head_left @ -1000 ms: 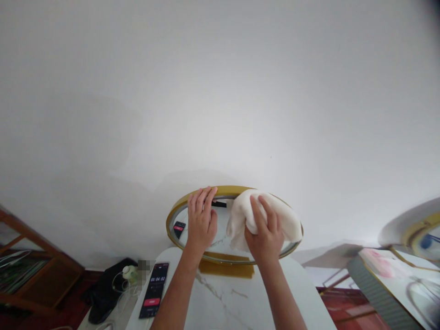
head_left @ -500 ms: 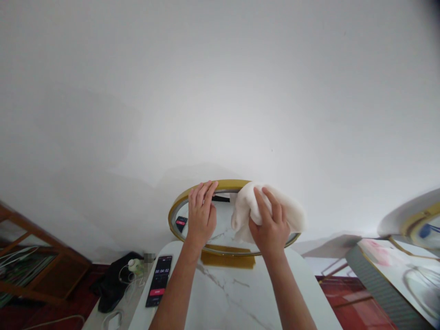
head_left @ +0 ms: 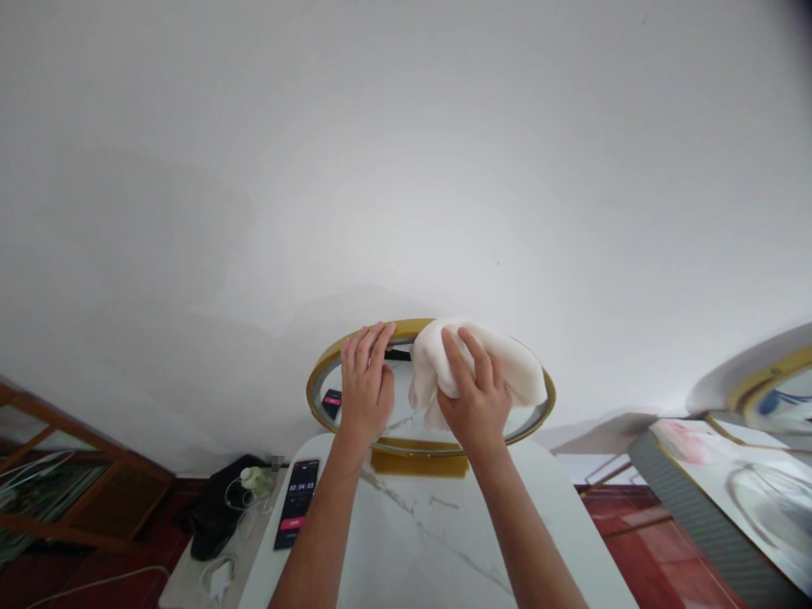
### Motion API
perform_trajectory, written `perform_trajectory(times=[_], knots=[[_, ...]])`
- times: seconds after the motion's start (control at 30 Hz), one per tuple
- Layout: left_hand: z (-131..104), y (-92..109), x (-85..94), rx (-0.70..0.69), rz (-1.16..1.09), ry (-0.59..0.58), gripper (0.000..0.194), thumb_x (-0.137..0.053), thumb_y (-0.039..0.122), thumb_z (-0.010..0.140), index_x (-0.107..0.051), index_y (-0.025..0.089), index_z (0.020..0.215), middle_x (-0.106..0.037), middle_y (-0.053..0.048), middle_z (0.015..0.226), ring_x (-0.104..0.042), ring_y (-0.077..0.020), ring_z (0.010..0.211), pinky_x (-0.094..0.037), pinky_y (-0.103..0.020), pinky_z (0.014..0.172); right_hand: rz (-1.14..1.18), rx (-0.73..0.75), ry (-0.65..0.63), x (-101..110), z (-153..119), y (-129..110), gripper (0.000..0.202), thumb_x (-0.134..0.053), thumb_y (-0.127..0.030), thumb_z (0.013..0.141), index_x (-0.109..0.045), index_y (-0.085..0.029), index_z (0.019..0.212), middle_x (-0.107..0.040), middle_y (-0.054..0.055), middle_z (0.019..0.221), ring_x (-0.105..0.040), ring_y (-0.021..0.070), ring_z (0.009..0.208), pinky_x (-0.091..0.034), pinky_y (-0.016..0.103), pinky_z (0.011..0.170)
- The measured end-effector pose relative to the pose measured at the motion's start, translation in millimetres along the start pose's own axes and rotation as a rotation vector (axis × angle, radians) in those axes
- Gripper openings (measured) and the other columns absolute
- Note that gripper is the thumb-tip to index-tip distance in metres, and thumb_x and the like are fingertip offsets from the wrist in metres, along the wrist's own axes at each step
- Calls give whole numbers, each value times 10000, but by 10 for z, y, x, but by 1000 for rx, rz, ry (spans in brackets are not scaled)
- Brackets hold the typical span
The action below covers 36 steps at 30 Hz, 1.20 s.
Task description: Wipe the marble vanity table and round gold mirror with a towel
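An oval-looking mirror (head_left: 551, 391) with a gold rim stands on a gold base (head_left: 419, 463) on the white marbled table (head_left: 431, 541), close to the wall. My left hand (head_left: 366, 385) rests its outstretched fingers over the mirror's upper rim, left of the middle. Pressed against the upper right of the mirror is a bunched white cloth (head_left: 513, 368), with my right hand (head_left: 475, 393) gripping it from the front. The cloth covers part of the rim and glass. My arms hide part of the tabletop.
A phone (head_left: 297, 505) showing a timer lies at the table's left edge. Left of it are a black bag (head_left: 212, 516), a bottle (head_left: 254, 480) and cables. A wooden shelf (head_left: 82, 482) stands far left. At right, a second table (head_left: 729, 507) holds another gold-rimmed mirror (head_left: 780, 389).
My right hand has moved the white cloth left along the top of the mirror, uncovering the right rim. My left hand keeps its place on the rim. The whole view has shifted slightly.
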<state>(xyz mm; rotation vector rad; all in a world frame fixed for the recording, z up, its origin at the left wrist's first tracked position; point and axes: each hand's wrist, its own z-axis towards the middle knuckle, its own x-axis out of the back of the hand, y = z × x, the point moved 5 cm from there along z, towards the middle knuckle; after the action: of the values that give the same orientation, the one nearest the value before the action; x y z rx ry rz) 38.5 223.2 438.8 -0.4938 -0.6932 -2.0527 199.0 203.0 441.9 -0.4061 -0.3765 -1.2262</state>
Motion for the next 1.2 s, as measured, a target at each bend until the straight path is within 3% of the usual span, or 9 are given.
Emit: perform_trajectory(times=[0.13, 0.33, 0.43, 0.7, 0.97, 1.2], knots=[[2, 8, 8, -8, -9, -17, 546, -323, 131, 862, -336, 210, 1402, -393, -65, 1418, -291, -231, 1330, -186, -476, 1120, -29, 64, -26, -124, -162, -63, 628, -506, -146, 789, -393, -318, 1382, -450, -5, 1394, -499, 228, 1004, -446, 338, 862], [7, 7, -4, -10, -9, -14, 537, -319, 141, 869, -338, 205, 1402, -398, -69, 1417, -296, -232, 1331, -186, -465, 1123, -39, 194, -212, -492, -835, -18, 754, -536, -103, 692, -362, -287, 1402, -445, -11, 1405, -495, 238, 998, -462, 345, 847], [5, 2, -9, -14, -8, -9, 536, -332, 138, 865, -348, 202, 1396, -401, -71, 1415, -303, -236, 1326, -192, -466, 1121, -71, 235, -253, -552, -1000, 3, 782, -536, -89, 666, -362, -292, 1401, -454, -21, 1398, -495, 245, 1008, -473, 342, 812], [-30, -18, -11, 4, -9, -16, 571, -353, 114, 841, -334, 209, 1404, -392, -63, 1420, -286, -235, 1336, -162, -478, 1131, -24, 62, -47, -223, -501, 120, 736, -532, -120, 725, -345, -326, 1407, -448, -15, 1395, -489, 252, 1029, -440, 356, 869], [-12, -40, -27, -23, -1, -7, 554, -354, 145, 850, -343, 205, 1401, -401, -75, 1414, -306, -242, 1326, -192, -470, 1119, -88, 169, -239, -476, -950, 178, 735, -559, -110, 682, -410, -303, 1376, -484, -32, 1370, -493, 258, 1005, -465, 347, 799], [-36, -47, -30, -16, -15, 4, 564, -358, 144, 846, -337, 211, 1405, -401, -73, 1414, -299, -246, 1329, -173, -482, 1123, -58, 35, -73, -178, -568, 369, 709, -543, -120, 738, -368, -312, 1398, -464, 1, 1376, -477, 256, 1070, -431, 360, 905]])
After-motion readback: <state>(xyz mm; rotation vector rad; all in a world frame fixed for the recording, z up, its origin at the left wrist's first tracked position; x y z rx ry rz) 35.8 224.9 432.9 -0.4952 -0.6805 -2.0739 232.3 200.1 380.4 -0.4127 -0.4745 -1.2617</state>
